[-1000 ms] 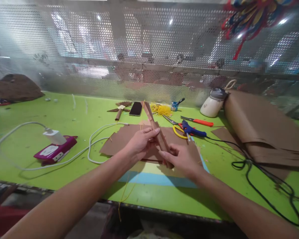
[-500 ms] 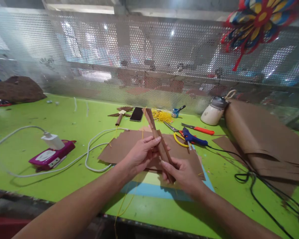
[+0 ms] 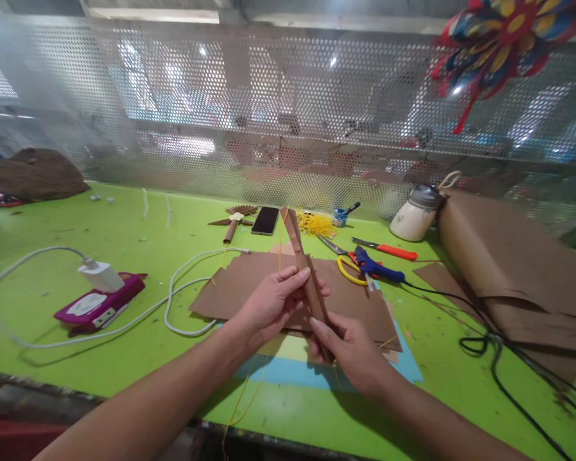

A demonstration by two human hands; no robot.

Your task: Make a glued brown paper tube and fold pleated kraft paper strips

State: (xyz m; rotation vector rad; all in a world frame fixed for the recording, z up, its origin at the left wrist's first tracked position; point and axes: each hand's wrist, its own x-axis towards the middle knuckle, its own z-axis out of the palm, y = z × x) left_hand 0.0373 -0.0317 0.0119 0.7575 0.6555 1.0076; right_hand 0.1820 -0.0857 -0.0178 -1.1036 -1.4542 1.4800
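A narrow bundle of folded brown paper point(image 3: 313, 291) is tilted between my two hands, its pleated far end fanning out slightly. My left hand point(image 3: 281, 299) pinches it around the middle, thumb on top. Lower down, my right hand point(image 3: 340, 342) closes round the near end with the thumb along the paper. A thin yellow string point(image 3: 281, 240) runs by the far end, and more string hangs over the table's front edge. Beneath the hands lie sheets of brown paper point(image 3: 235, 282) on top of light blue paper point(image 3: 292, 374).
Right of the hands lie scissors point(image 3: 348, 272), a blue glue gun point(image 3: 379, 267) with a black cord and an orange-handled cutter point(image 3: 396, 251). Behind are a phone point(image 3: 265, 220), yellow shreds point(image 3: 317, 224) and a folded-paper piece point(image 3: 233, 224). A purple power strip point(image 3: 100, 304) sits left; rolled brown paper point(image 3: 504, 250) right.
Both hands still grip the folded paper, which has shifted very slightly. The whole view has moved a little, with things on the right appearing farther right.
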